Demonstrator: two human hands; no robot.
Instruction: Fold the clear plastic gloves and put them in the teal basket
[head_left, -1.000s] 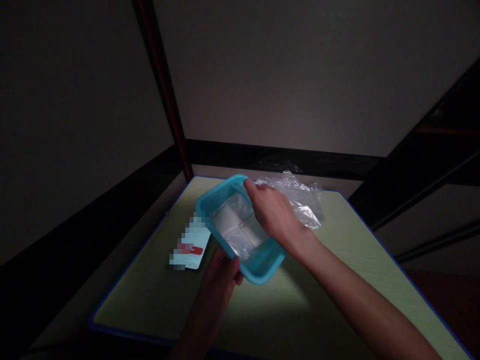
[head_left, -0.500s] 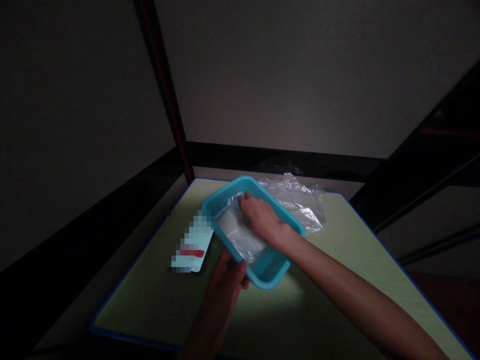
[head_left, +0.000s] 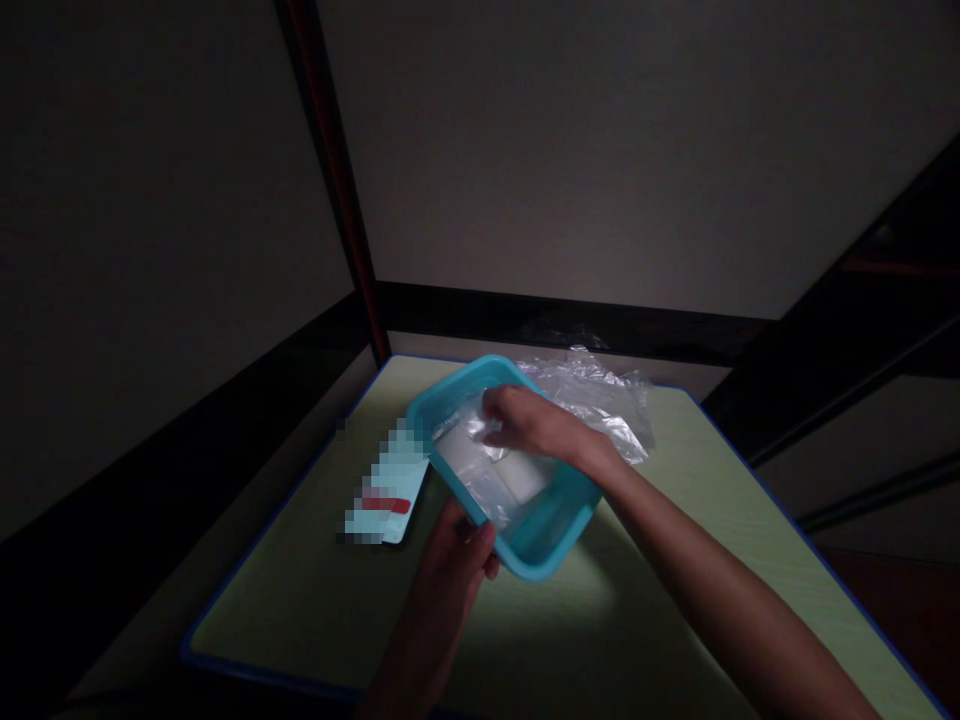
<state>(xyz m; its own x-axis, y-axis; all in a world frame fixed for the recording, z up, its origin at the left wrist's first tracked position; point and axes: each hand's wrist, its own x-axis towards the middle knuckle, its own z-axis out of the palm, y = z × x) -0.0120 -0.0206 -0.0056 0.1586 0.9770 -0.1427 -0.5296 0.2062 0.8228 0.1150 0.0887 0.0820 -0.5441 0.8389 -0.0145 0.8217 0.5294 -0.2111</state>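
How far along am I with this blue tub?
Done: a clear plastic bag lies behind the tub. In hand: left hand holds the tub's near rim, right hand pinches the plastic-wrapped white pack inside. Left: the pack is not yet out.

We see a dim scene: one pool of light falls on the teal tub (head_left: 546, 557) and the table (head_left: 570, 615) just in front of it. Clear plastic (head_left: 471, 426) inside the tub glints. Everything beyond the tub sinks into grainy dark.
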